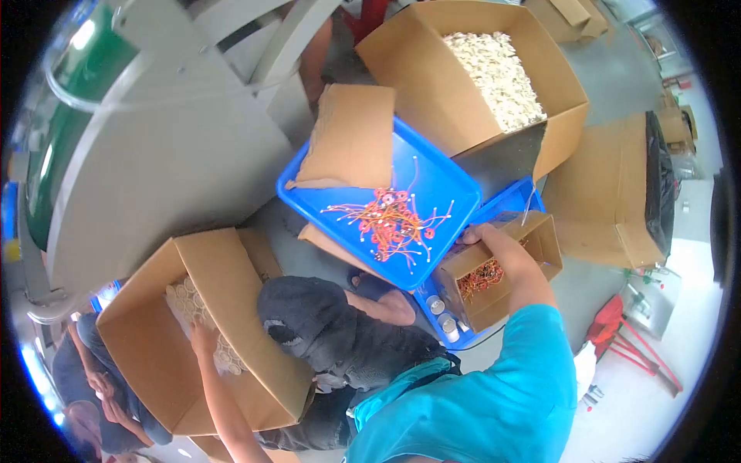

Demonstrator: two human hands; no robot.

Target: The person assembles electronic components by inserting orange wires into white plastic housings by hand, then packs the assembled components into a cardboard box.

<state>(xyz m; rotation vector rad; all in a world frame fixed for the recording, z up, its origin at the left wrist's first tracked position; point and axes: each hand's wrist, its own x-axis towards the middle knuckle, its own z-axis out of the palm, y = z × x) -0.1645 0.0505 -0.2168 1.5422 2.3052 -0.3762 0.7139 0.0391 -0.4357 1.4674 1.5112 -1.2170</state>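
Observation:
My left hand (pixel 203 337) is down inside a tall cardboard box (pixel 251 347), against a layer of pale round pieces (pixel 183 299) packed side by side. Its fingertips are too small and blurred to read. On the other side, my right hand (pixel 471 234) is closed at the near right edge of a blue tray (pixel 455 189). A tangled heap of red and orange wires with red ring-shaped parts (pixel 390 220) lies in the tray. A brown cardboard flap (pixel 351 135) covers the tray's far left corner.
Below my right arm, a smaller carton (pixel 544 239) holds more wired parts (pixel 480 279), beside white-topped cylinders (pixel 448 324). A large carton of white pieces (pixel 498 77) stands far right. A grey machine panel (pixel 170 154) fills the left. Another person's hands (pixel 104 386) show lower left.

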